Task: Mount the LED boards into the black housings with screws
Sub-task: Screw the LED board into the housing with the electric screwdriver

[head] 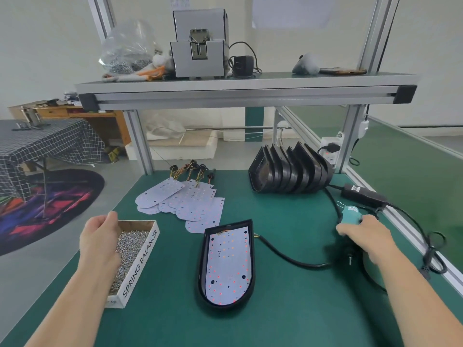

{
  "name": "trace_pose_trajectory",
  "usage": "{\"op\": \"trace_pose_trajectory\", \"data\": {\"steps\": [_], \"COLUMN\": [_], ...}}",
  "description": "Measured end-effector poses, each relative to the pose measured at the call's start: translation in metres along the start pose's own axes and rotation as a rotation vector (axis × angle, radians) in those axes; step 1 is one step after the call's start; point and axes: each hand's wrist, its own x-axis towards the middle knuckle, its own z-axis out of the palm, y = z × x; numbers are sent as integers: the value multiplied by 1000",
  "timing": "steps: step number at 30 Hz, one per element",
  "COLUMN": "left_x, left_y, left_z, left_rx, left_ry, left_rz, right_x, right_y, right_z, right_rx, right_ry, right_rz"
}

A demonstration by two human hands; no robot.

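Screws (pixel 130 244) could be dropped from the left grip (pixel 100 236), curled in the box (pixel 140 267), hold unseen; the seemingly unscrewed LED board (pixel 229 264) could be nudged by the screwdriver (pixel 349 216) clasped in the right grip (pixel 364 237).

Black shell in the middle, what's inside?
A white LED board with red and orange dots lies inside the black housing, wires peeking at its far end. Underneath the board is hidden.
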Motion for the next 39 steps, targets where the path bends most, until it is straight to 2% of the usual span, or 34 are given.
{"op": "trace_pose_trajectory", "data": {"steps": [2, 4, 7, 9, 11, 15, 18, 21, 24, 26, 29, 32, 34, 39], "left_x": [1, -1, -13, -29, -50, -89, -111, -127, -140, -146, -150, -151, -152, -152], "left_y": [0, 0, 7, 9, 10, 10, 7, -1, -6, -9, -13, -16, -18, -20], "left_z": [-1, 0, 10, 22, 34, 59, 76, 86, 85, 82, 79, 79, 81, 81], "left_rx": [-70, -244, -472, -541, -572, -603, -539, -425, -368, -271, 83, 438, 578, 747], "left_ry": [-18, -117, -302, -430, -544, -681, -750, -842, -975, -1049, -1110, -1012, -928, -733], "left_rz": [-22, -62, -197, -336, -473, -644, -715, -750, -761, -652, -192, 290, 522, 752], "right_x": [1, -1, -10, -18, -28, -49, -67, -82, -92, -96, -99, -105, -112, -125], "right_y": [-1, 0, -5, -11, -18, -38, -61, -85, -108, -120, -132, -140, -143, -144], "right_z": [-7, -12, -14, -13, -13, -7, 9, 24, 33, 35, 39, 47, 52, 63], "right_rx": [443, 764, 1066, 1201, 1355, 1578, 1667, 1718, 1722, 1708, 1616, 1502, 1467, 1416], "right_ry": [-135, -260, -274, -223, -263, -571, -688, -739, -675, -592, -426, -275, -220, -168], "right_rz": [75, 119, 71, -16, -115, -172, -198, -196, -192, -194, -211, -273, -348, -458]}}
